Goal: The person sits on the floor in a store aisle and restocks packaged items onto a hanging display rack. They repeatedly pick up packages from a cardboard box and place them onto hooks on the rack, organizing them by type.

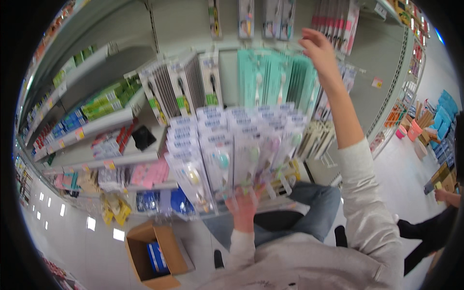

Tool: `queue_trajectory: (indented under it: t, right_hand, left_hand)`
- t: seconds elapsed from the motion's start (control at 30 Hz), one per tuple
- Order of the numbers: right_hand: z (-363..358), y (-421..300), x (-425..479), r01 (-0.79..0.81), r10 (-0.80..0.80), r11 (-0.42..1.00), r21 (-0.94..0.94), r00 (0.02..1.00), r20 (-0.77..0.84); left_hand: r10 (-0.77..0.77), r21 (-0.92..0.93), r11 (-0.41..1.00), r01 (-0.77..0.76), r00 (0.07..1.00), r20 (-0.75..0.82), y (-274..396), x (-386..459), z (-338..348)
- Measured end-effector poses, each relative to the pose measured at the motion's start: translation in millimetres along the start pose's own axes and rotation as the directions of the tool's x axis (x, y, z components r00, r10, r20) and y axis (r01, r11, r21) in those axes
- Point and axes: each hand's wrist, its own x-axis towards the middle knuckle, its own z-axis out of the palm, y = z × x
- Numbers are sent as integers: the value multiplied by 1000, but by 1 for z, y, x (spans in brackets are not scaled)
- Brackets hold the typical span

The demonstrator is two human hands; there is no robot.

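Note:
Rows of blister-packed toothbrushes (217, 159) with round coloured parts hang on hooks in front of me. My left hand (243, 208) is at the lower edge of these packs, partly hidden by them and the clear hook tags; its grip cannot be made out. My right hand (319, 49) is raised at the upper right, fingers slightly curled and nothing seen in it, near pink-and-white packs (344, 27). Below and left of it hang mint-green toothbrush packs (266, 78). White packs with black toothbrushes (183, 87) hang further left.
Shelves at left hold green boxes (105, 99), a black object (144, 137) and folded pink cloths (149, 173). An open cardboard box (174, 250) with a blue pack inside stands on the floor. Another person's hand (443, 195) shows at the far right, near buckets (416, 129).

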Motion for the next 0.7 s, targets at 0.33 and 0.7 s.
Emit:
queue_trajectory:
  t: [0.33, 0.7]
  right_hand:
    - [-58, 29, -248, -406, 405, 895, 185, 913, 41]
    - [-51, 69, -345, -575, 569, 818, -17, 805, 166]
  left_hand:
    - [-54, 39, 998, 49, 990, 131, -13, 7, -4]
    - [-133, 7, 991, 132, 988, 78, -22, -4, -3]
